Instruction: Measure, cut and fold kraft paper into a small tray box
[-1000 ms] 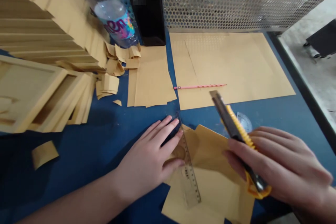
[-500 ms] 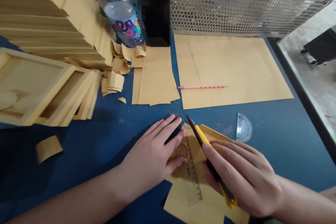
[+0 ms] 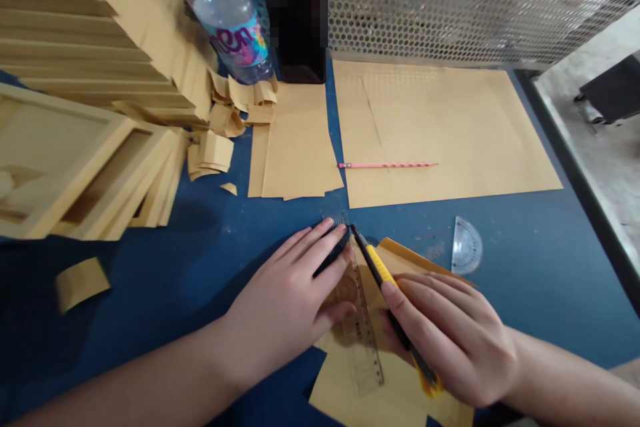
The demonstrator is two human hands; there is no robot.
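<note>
My left hand (image 3: 295,297) lies with spread fingers on a clear plastic ruler (image 3: 367,347), pressing it onto tan paper (image 3: 385,397). A small dark object (image 3: 333,252) shows between its fingers; I cannot make out what it is. In my right hand (image 3: 450,330) is a yellow and black utility knife (image 3: 380,263), gripped with its tip pointing away from me. That tip is close to the ruler's far end, beside my left fingertips. A folded edge of the paper rises under my right hand.
Behind lie a large tan sheet (image 3: 450,127) with a pink pencil (image 3: 387,165), and smaller sheets (image 3: 300,147). A protractor (image 3: 467,245) is at right. Left are wooden frames (image 3: 95,173), stacked tan pieces (image 3: 100,33) and paper scraps (image 3: 213,150). A bottle (image 3: 235,33) and phone (image 3: 297,20) stand behind.
My right hand has shifted slightly left, bringing the knife tip closer to the ruler's edge. The left hand stays on the ruler. The camera view has moved a little.
</note>
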